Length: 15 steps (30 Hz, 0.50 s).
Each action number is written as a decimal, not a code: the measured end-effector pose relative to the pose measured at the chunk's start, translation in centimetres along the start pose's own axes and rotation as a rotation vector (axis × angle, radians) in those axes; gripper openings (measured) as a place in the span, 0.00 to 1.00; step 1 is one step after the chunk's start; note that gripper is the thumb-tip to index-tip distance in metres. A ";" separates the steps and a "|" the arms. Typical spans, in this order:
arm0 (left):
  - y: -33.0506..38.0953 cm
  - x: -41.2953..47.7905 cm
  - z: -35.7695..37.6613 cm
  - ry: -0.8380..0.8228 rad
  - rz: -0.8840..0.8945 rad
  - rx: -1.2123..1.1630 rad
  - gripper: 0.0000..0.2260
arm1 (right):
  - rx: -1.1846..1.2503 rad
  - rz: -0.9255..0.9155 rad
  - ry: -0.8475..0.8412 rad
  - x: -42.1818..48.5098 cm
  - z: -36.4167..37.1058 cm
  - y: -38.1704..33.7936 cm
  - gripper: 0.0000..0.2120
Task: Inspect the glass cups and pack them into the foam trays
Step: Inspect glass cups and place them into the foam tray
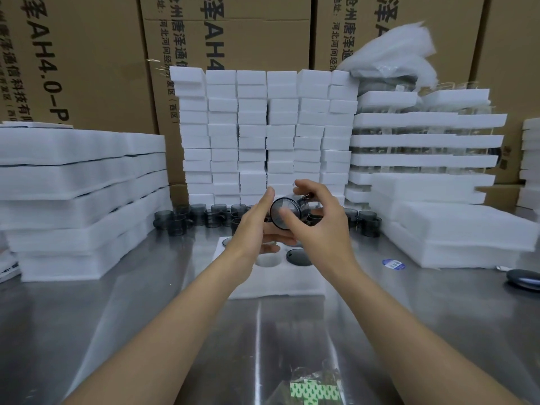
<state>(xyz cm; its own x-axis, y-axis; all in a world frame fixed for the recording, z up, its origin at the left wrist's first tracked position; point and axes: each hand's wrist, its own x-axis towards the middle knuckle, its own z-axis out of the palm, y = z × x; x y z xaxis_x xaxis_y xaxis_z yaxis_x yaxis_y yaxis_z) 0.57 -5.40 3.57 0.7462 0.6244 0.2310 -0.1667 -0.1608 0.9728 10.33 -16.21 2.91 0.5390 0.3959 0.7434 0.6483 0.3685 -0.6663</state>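
Note:
A smoky grey glass cup [287, 210] is held tilted on its side above the foam tray [277, 283], its round base facing me. My right hand [318, 220] grips it, thumb on the base and fingers curled over the top. My left hand [257, 226] is beside the cup with fingers straight, the index tip by the cup's left edge. The white tray lies on the steel table and has round holes; one hole [298, 256] holds a dark cup, another hole [267, 261] shows white. A row of loose grey cups [198, 219] stands behind the tray.
Wide foam sheets [81, 200] are stacked at the left, and small foam blocks [266, 133] form a wall at the back. Packed trays [423, 141] and foam slabs [455, 235] stand at the right. A blue sticker [393, 264] and a dark object [524, 279] lie on the table [117, 317].

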 end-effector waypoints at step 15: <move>0.9 -0.4 -0.1 -0.003 -0.145 -0.427 0.19 | 0.066 0.176 -0.203 0.3 0.7 2.4 0.28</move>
<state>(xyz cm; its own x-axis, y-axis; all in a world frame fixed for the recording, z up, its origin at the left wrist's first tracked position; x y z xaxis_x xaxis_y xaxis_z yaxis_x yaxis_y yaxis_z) 0.05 -5.67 4.33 0.7832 0.6149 0.0923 -0.3109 0.2588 0.9145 11.66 -14.59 1.50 0.5166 0.6169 0.5938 0.5144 0.3307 -0.7912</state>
